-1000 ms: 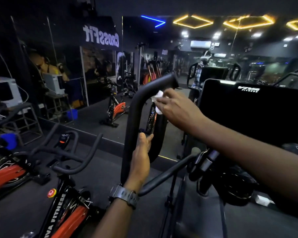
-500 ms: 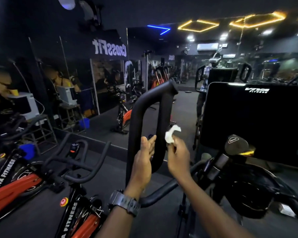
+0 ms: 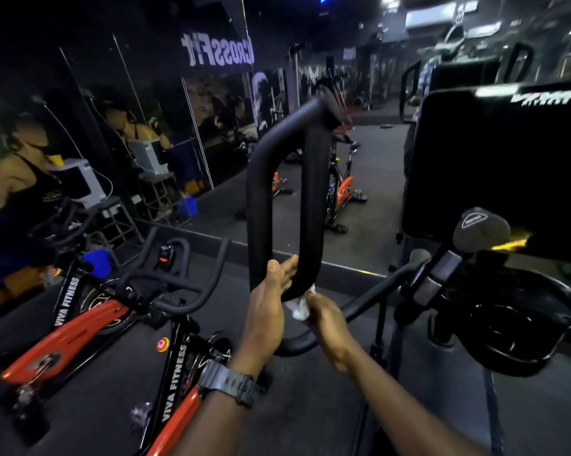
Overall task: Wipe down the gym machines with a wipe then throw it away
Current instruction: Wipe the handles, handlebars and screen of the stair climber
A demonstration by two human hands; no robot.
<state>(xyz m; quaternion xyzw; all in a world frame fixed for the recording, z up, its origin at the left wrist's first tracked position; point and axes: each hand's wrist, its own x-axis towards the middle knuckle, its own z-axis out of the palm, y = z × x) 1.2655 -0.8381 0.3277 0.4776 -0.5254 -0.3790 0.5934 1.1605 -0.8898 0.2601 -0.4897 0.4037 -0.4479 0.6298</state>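
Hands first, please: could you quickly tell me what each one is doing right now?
Left hand: grips the lower part of the black loop handle.
Right hand: pinches the white wipe against the handle's bottom bend.

Handlebar loop (image 3: 312,192) matt black, smooth; wipe (image 3: 299,307) crumpled white paper.

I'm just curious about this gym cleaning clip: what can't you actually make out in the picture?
- Head view: most of the wipe is hidden between the hands, left hand and right hand.
- The logo on the black console is motion-blurred, unreadable.
- The handlebar loop hides the left fingertips behind its lower bend.
- No bin is visible; dim background, mirror reflections unclear.
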